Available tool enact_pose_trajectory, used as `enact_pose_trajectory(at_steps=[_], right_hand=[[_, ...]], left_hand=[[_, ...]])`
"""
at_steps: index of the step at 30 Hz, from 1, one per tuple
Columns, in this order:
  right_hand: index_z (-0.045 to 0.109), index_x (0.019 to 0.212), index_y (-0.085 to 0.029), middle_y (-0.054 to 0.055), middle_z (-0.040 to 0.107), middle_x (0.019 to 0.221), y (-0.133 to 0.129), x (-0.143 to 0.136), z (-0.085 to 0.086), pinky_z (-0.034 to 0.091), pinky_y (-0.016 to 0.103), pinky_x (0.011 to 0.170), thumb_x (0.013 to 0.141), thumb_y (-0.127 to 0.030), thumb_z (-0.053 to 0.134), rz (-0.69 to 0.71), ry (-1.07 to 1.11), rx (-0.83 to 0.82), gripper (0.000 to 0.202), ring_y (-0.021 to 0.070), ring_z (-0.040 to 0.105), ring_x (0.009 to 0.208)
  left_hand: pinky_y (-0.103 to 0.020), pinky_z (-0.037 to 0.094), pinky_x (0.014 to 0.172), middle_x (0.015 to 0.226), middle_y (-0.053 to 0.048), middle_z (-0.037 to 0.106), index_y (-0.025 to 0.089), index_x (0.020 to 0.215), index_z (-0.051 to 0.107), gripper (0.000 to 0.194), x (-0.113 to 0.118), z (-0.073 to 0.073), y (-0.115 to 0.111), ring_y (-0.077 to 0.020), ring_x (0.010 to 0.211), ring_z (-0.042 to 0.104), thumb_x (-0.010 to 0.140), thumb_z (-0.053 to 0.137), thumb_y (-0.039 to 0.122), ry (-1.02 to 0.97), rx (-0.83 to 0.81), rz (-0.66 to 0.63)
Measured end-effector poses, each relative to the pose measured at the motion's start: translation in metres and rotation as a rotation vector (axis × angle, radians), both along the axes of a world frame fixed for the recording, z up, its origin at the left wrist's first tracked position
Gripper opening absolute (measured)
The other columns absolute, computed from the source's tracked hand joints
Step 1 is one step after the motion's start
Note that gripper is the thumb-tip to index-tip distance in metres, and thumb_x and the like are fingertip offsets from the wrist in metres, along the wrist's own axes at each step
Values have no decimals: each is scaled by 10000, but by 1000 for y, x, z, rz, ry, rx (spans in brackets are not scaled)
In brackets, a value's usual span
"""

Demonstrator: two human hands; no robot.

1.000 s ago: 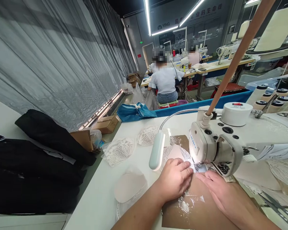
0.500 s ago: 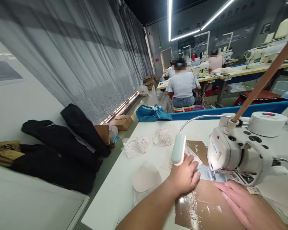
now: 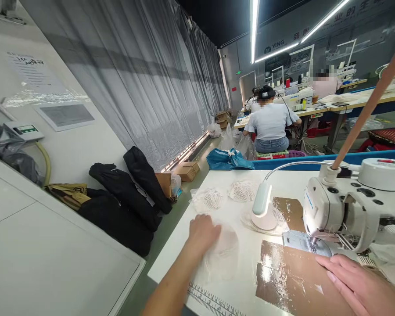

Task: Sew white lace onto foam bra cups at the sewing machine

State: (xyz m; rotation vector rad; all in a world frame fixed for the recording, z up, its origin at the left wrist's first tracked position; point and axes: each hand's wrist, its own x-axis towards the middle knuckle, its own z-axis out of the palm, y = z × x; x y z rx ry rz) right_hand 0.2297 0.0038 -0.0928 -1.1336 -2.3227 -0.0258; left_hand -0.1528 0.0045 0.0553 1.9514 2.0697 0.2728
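Observation:
My left hand point(image 3: 204, 233) is at the left part of the white table, at the edge of a pale, sheer cup-shaped piece point(image 3: 225, 245); its fingers are curled, and what they hold, if anything, is hidden. My right hand point(image 3: 352, 274) lies with fingers stretched on the brown taped board point(image 3: 289, 276), just in front of the sewing machine point(image 3: 319, 210). Beside the machine's metal plate point(image 3: 299, 241), a beige cup with lace point(image 3: 265, 219) rests under the small lamp point(image 3: 262, 198). Two lace pieces point(image 3: 209, 199) point(image 3: 242, 191) lie farther back.
A printed ruler scale point(image 3: 213, 300) runs along the table's near edge. A slanted brown pole point(image 3: 370, 107) rises from the machine. Beyond the blue cloth bag point(image 3: 228, 159), a person point(image 3: 270, 123) sits at another table. Black bundles point(image 3: 118, 219) lie at the left.
My left hand has moved left from beside the machine to the sheer piece. The cup with lace now shows uncovered under the lamp. My right hand stays on the board; the view has turned left.

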Motion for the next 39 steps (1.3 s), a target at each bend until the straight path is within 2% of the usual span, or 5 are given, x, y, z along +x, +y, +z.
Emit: enact_pose_trajectory(at_steps=[5, 13, 28, 34, 39], right_hand=[[622, 1236, -349, 46, 724, 967, -4, -8, 15, 569, 334, 586, 917, -254, 464, -20, 19, -83, 368, 247, 724, 803], [693, 909, -259, 27, 702, 845, -27, -17, 61, 516, 310, 728, 988, -338, 417, 39, 245, -316, 298, 188, 658, 792], [592, 728, -219, -35, 623, 683, -40, -29, 83, 372, 232, 579, 866, -208, 494, 74, 174, -685, 169, 132, 553, 644], [608, 717, -222, -42, 591, 602, -34, -25, 81, 357, 241, 528, 902, -315, 505, 40, 111, -674, 232, 132, 531, 575], [622, 1200, -242, 54, 683, 946, -28, -22, 63, 490, 343, 697, 944, -324, 467, -72, -8, -387, 310, 224, 648, 838]], left_hand=[[-312, 485, 785, 955, -59, 597, 168, 887, 491, 80, -4, -17, -31, -207, 910, 583, 878, 463, 243, -289, -175, -200], [-207, 382, 607, 814, 18, 590, 166, 865, 589, 191, 115, -47, -2, -130, 726, 537, 683, 638, 133, -838, -455, -496], [-220, 366, 557, 681, 34, 512, 167, 748, 484, 573, 125, -49, 42, -87, 596, 457, 524, 821, 573, -911, -646, -515], [-217, 364, 561, 706, 32, 535, 141, 852, 604, 276, 129, -47, 50, -92, 601, 471, 668, 750, 285, -685, -586, -528], [-210, 314, 542, 658, 64, 521, 166, 834, 644, 164, 151, -43, 48, -90, 584, 441, 677, 689, 167, -472, -436, -587]])
